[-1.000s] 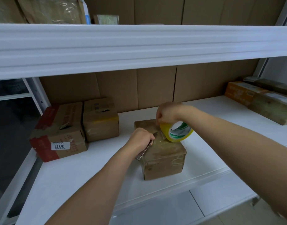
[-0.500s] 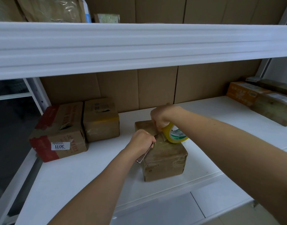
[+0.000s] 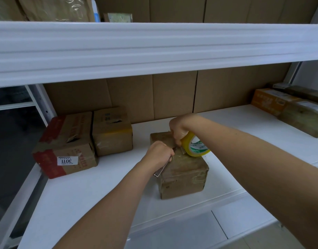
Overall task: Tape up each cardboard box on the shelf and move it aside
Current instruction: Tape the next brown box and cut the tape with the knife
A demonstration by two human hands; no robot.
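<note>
Fingers [image 3: 177, 139] of the right hand [image 3: 179, 127] are curled closed around the rim of a yellow tape roll [image 3: 195, 146], which is held on edge against the top of a small cardboard box [image 3: 183, 172]. A green-and-white label is visible inside the core of the roll. The left hand [image 3: 159, 153] is closed in a fist around a thin metal tool [image 3: 161, 169], whose free end projects downward past the left face of the box; the working end is hidden by the fist, so the type of tool cannot be determined. Both hands are positioned close together over the rear half of the box top, where a short length of clear tape is seen between them. The box is located on the white shelf [image 3: 100, 194], near its front edge and roughly at the centre of the view, and its surfaces are already covered with glossy tape. Two further boxes are placed well apart from it at the left: a red-printed box [image 3: 64, 146] bearing a white label marked 3011, and a plain brown box [image 3: 112, 131] touching its right side. At the far right of the shelf, an orange box [image 3: 269, 101] is set against a row of long brown parcels [image 3: 305, 119]. An upper shelf [image 3: 154, 47] spans the view above.
</note>
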